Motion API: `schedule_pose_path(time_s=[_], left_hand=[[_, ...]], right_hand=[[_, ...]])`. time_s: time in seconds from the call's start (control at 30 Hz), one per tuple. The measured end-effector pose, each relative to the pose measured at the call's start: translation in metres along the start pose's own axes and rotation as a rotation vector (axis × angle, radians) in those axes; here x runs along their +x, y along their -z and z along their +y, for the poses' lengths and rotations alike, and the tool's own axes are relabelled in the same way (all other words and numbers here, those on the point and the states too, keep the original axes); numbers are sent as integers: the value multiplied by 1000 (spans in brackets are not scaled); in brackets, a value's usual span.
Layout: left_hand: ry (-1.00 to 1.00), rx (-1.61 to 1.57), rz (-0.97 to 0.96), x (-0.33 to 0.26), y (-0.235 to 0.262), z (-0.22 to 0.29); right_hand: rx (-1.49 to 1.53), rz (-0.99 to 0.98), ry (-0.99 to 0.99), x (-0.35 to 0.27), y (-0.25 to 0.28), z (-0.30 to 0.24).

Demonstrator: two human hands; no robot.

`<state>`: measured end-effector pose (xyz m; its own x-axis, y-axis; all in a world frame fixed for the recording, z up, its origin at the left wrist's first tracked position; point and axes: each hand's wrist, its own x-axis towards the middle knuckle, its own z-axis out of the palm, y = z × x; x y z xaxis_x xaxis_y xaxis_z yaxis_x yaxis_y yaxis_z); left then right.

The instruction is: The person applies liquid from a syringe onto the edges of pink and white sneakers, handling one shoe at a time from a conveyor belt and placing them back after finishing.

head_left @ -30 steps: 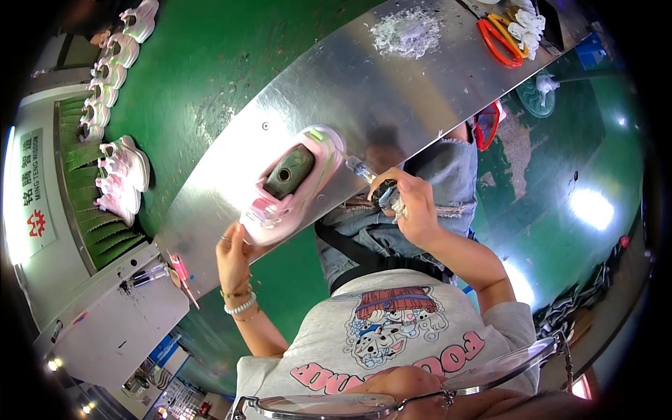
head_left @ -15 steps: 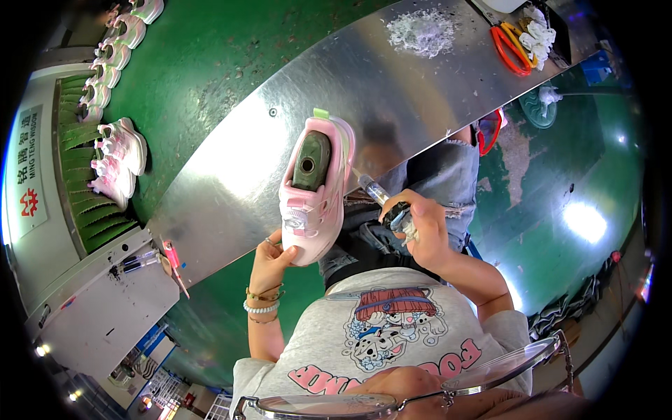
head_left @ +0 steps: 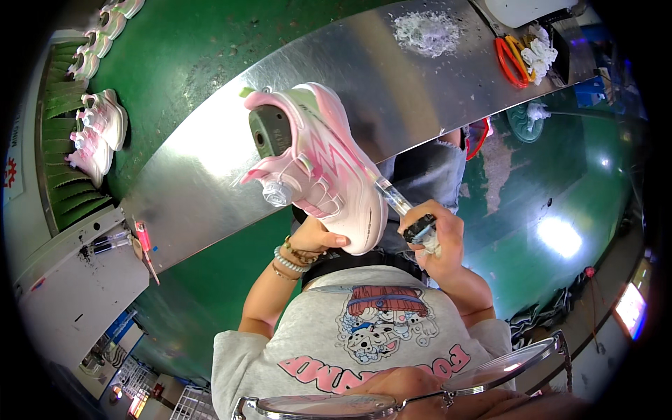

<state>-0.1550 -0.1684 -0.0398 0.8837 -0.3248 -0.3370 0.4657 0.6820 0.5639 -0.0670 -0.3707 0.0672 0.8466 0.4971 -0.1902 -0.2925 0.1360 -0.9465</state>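
My left hand is closed around the toe end of a pink and white sneaker, thumb on the sole edge. The sneaker is tilted on its side above the metal bench, its heel toward the far left. A dark green shoe last fills its opening, and a clear round piece hangs at the laces. My right hand grips a clear syringe-like tube, whose thin tip meets or nearly meets the sole edge. Against its fingers are a black piece and a white crumpled wad.
On the metal bench lie white shreds, red-orange-handled scissors, a yellow-handled tool and a crumpled white wad. More sneakers stand on a green slatted conveyor at left. Pens lie on a grey surface.
The sneaker has turned from upright onto its side, its heel swinging left and its side wall facing up. The tube's tip has come to the sole edge. My view has shifted slightly.
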Motion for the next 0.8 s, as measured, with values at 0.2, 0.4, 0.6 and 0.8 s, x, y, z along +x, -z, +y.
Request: schedule_pose_path(time_s=[0.2,0.4,0.6,0.8], left_hand=[[78,-230,-21,33,-25,-10],[-11,-373,-90,76,-36,-18],[-96,-431,-138,108,-50,-13],[-228,-463,-260,129,-63,1]], right_hand=[[-18,63,8,-17,15,-14],[-114,180,211,-33,25,-17],[-78,257,261,-39,27,-16],[-123,269,343,-36,29,-11]])
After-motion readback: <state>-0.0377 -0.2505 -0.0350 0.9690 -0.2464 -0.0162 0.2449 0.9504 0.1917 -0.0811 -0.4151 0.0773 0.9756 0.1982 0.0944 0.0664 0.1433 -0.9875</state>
